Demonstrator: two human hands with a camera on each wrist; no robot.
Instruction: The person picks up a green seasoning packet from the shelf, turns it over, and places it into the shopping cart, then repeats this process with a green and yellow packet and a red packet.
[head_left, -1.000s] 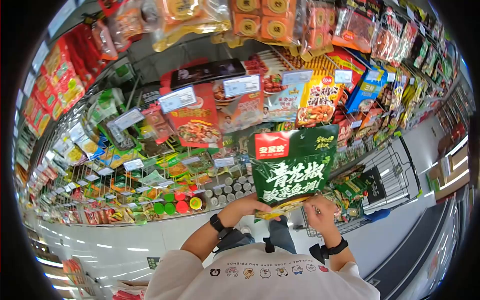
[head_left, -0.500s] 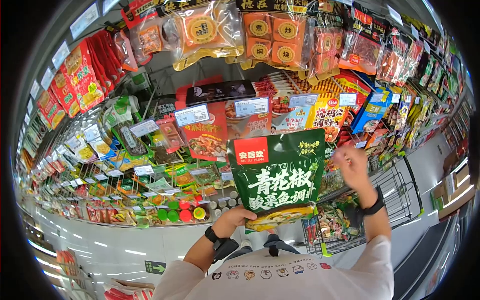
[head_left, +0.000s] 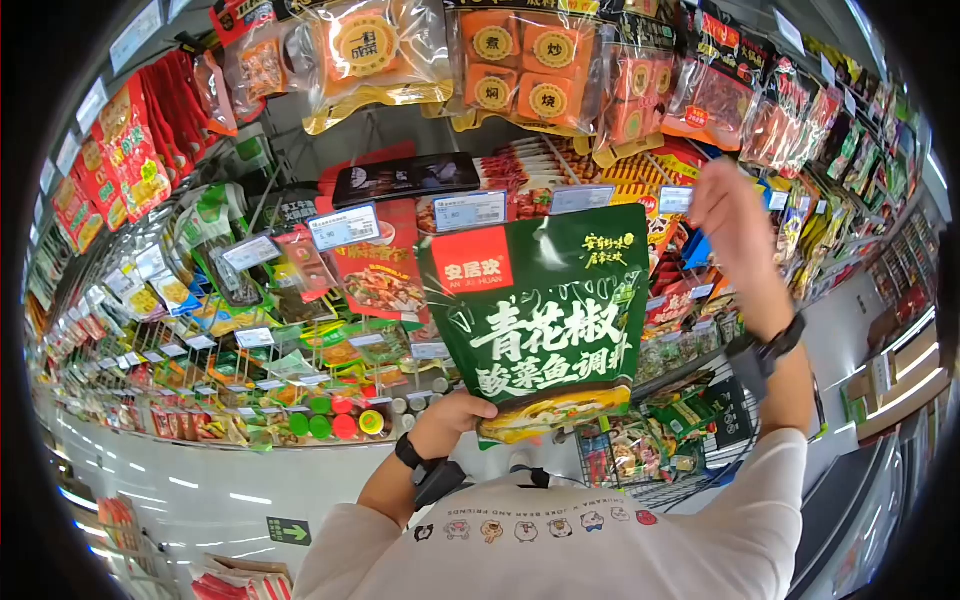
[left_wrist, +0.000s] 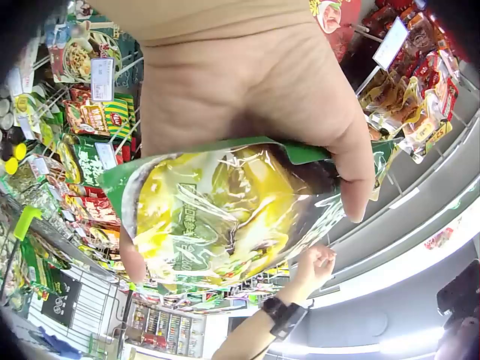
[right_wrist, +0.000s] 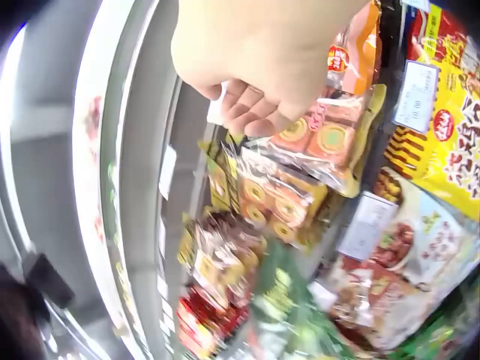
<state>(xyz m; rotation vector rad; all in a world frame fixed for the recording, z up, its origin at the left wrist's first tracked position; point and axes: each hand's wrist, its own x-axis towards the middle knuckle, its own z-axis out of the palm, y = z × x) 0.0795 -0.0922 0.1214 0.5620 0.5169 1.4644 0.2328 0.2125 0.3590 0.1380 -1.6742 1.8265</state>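
My left hand [head_left: 447, 424] grips a large green pouch [head_left: 540, 310] of fish seasoning by its bottom left corner, thumb on the printed front. In the left wrist view the pouch's lower end [left_wrist: 217, 210], with a picture of yellow soup, lies between thumb and fingers of that hand [left_wrist: 247, 82]. The pouch stands nearly upright, its red label at top left. Raised to the right of it is my right hand [head_left: 735, 230], blurred and holding nothing, in front of the hanging packets. The right wrist view has this hand [right_wrist: 255, 67] with loosely bent fingers close before orange block packets [right_wrist: 315, 142].
Shelves of hanging packets with price tags [head_left: 470, 210] fill the far side. A shopping cart [head_left: 800, 390] with several packets [head_left: 650, 435] in it stands at the right. Jars with red and green lids [head_left: 343, 426] line the lower shelf. White floor [head_left: 230, 500] lies below.
My right hand has let go of the pouch's lower right corner and risen up and right, toward the shelf. My left hand still holds the pouch, which has shifted left and up in view.
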